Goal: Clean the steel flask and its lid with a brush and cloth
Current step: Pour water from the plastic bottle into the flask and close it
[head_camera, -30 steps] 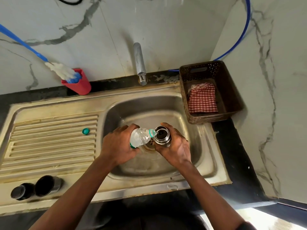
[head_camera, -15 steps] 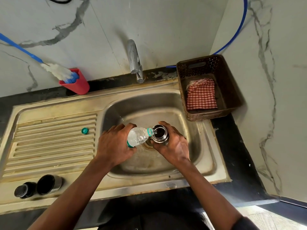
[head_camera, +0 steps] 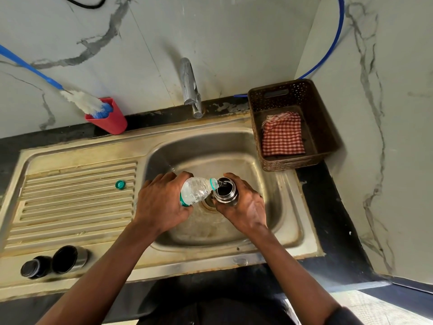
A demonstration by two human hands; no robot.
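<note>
Over the sink basin (head_camera: pixel 269 165), my right hand (head_camera: pixel 246 207) grips the steel flask (head_camera: pixel 225 192) upright with its mouth open. My left hand (head_camera: pixel 159 202) holds a clear plastic water bottle (head_camera: pixel 195 191) tipped to the right, its neck at the flask's mouth, and water runs into the flask. The flask's steel lid cup (head_camera: pixel 70 259) and a black stopper (head_camera: pixel 35 267) lie on the drainboard's front left. A blue-handled white brush (head_camera: pixel 82 102) stands in a red cup (head_camera: pixel 110 120) at the back. A red checked cloth (head_camera: pixel 282 134) lies in the brown basket (head_camera: pixel 328 127).
A small green bottle cap (head_camera: pixel 120 184) rests on the ribbed drainboard (head_camera: pixel 70 207). The chrome tap (head_camera: pixel 189 87) rises behind the basin. A blue hose (head_camera: pixel 332 43) runs down the wall to the right. Black counter borders the sink.
The bottle stays tipped at the flask's mouth and both hands hold their places over the drain. The view has shifted a little.
</note>
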